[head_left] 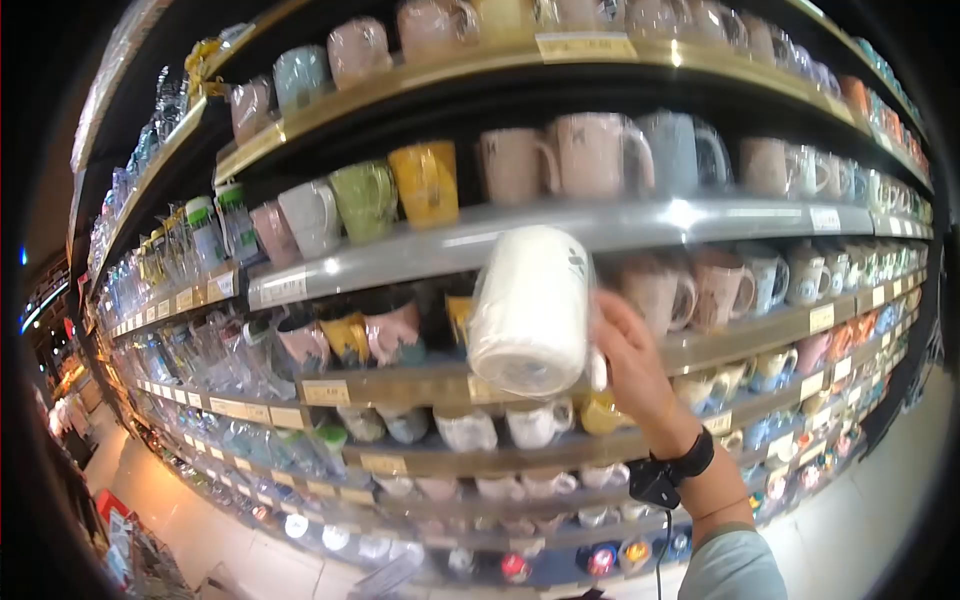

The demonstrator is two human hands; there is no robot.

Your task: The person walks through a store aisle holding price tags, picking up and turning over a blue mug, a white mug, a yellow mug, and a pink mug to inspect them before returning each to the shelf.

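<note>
My right hand (pixel 632 350) is closed round the handle of a white mug (pixel 530 310) and holds it up in front of the shelves. The mug is tilted, its base toward me, and clear plastic wrap seems to cover it. A small dark mark shows on its upper right side. My fingers hide most of the handle. Behind it, a pink mug (pixel 595 155) and a grey-blue mug (pixel 672 150) stand on the shelf above. A beige mug (pixel 655 290) is just right of my hand, on the shelf below. My left hand is out of view.
Long shelves hold rows of wrapped mugs, among them a yellow mug (pixel 424 182) and a green mug (pixel 362 200). Price tags line the shelf edges (pixel 400 245). Clear bottles and glasses (pixel 225 350) fill the left part. Pale floor tiles (pixel 270 550) show below.
</note>
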